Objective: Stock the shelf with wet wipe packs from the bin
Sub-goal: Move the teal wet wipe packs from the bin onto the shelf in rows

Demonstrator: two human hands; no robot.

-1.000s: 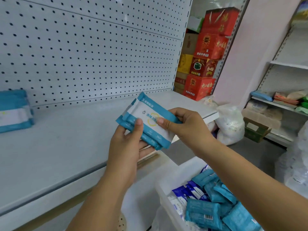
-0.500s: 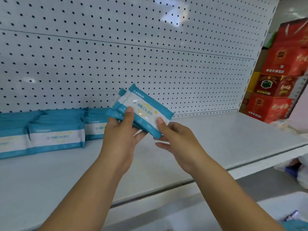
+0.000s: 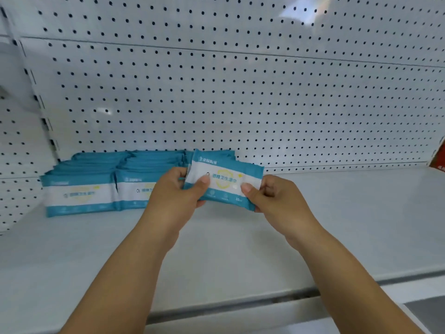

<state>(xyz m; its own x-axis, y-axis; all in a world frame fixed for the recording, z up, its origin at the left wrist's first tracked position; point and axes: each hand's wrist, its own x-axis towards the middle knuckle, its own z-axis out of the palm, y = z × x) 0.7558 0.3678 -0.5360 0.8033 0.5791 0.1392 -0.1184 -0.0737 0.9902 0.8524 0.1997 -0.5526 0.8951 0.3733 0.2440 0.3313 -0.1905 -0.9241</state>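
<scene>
Seen from the head-worn camera: gripping a small bundle of teal-and-white soft plastic wet wipe packs (image 3: 224,182) at both short ends, printed label facing the lens. On the left end, the left hand (image 3: 177,196) curled round the bundle, thumb pressed on the front. On the right end, the right hand (image 3: 274,201) pinching between thumb and bent fingers. Held almost level, slightly tilted, low over the rear half of the flat white metal shelf (image 3: 313,225) and in front of the white perforated back panel (image 3: 240,104); impossible to tell whether resting on the shelf or just above it. Immediately to the left, partly hidden behind the left hand, two stocked rows (image 3: 79,189) of matching packs, laid flat in stacks and reaching back to the panel. At the far right edge, only a sliver of a red box (image 3: 439,160).
</scene>
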